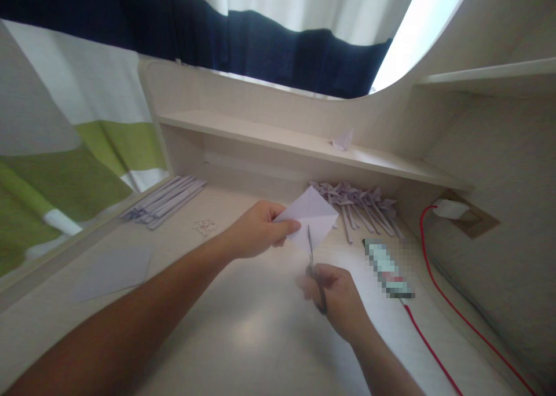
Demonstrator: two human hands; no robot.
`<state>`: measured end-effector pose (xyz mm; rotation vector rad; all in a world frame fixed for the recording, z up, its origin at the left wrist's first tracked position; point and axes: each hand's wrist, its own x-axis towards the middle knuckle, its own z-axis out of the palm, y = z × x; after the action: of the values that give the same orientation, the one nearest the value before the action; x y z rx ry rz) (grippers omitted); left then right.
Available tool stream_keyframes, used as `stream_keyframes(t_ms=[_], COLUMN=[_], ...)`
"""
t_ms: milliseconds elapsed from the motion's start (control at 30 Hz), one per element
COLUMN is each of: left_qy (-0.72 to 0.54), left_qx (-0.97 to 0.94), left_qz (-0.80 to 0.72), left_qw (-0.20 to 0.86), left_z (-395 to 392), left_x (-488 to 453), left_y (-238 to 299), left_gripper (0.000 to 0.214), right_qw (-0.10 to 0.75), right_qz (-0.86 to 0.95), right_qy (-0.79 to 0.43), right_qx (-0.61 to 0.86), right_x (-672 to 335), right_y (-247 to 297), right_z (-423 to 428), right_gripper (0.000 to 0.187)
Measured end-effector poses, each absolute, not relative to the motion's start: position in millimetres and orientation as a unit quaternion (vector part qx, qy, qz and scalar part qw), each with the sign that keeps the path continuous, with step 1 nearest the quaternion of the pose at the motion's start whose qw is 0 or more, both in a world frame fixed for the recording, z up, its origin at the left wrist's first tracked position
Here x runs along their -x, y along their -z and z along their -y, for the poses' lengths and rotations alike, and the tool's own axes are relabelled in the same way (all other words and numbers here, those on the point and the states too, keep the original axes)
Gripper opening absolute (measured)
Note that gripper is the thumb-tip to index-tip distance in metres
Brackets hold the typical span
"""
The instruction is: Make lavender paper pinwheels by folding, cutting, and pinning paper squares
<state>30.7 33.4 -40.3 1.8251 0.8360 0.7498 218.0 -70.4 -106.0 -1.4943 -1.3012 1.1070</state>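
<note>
1. Above the pale surface (243,344), the left hand (254,231) pinched a creased white paper square (319,211) by its left corner, thumb on top.
2. Below it, the right hand (343,297) was closed around the dark handles of the scissors (322,299), whose blades overlapped the paper's lower part; whether they had cut it could not be told.
3. To the left lay paper sticks (169,202), small pale pieces (204,227) and flat paper (115,271).
4. Beyond the right hand lay paper pinwheels (360,198), with a phone (386,268) nearer.
</note>
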Motion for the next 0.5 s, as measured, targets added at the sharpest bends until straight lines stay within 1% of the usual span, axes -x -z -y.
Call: stream_keyframes(t_ms=[500], left_qy=[-0.307], left_qx=[-0.738], left_qz=[-0.333], left_qw=[0.5], left_z=[-35.2], left_x=[-31.4], left_y=[42.9], left_gripper=[0.03], right_qw=[0.417], right_qz=[0.512], right_qy=[-0.431], right_qx=[0.615], right_x=[-216.9], right_y=[100.0], right_z=[69.8], right_gripper=[0.04])
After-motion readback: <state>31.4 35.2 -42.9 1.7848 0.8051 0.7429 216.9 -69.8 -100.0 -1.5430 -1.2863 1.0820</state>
